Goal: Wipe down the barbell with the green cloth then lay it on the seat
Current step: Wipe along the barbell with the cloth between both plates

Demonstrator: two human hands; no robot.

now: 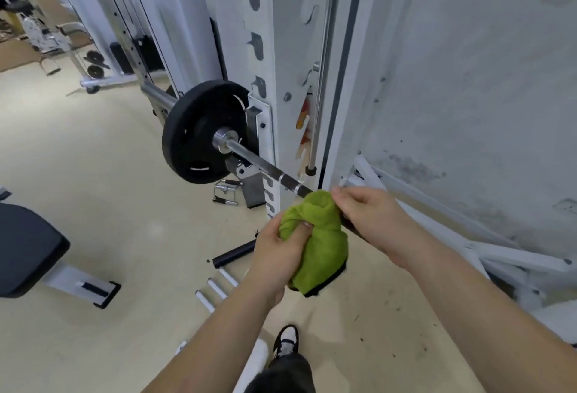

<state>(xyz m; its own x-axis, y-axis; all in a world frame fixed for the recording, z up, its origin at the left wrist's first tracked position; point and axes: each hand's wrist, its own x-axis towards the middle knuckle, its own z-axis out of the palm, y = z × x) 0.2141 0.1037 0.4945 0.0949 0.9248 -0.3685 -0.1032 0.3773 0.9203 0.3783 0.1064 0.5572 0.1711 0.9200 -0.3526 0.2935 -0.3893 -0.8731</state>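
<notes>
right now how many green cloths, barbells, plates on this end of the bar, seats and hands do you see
green cloth: 1
barbell: 1
plate on this end: 1
seat: 1
hands: 2 (left hand, right hand)
total: 6

Gym: white rack (265, 49), weight plate (199, 133), bench (28, 245)

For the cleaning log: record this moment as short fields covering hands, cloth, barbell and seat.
cloth: bunched green fabric cloth, draped on the bar
left: left hand grips the cloth, thumb pressed in
right: right hand at the cloth's top edge, over the bar; grip unclear
barbell: long steel barbell on the white metal rack, black round weight plate loaded
seat: black padded bench seat, lower left, apart from the cloth
stage: wiping; cloth not yet on seat
</notes>
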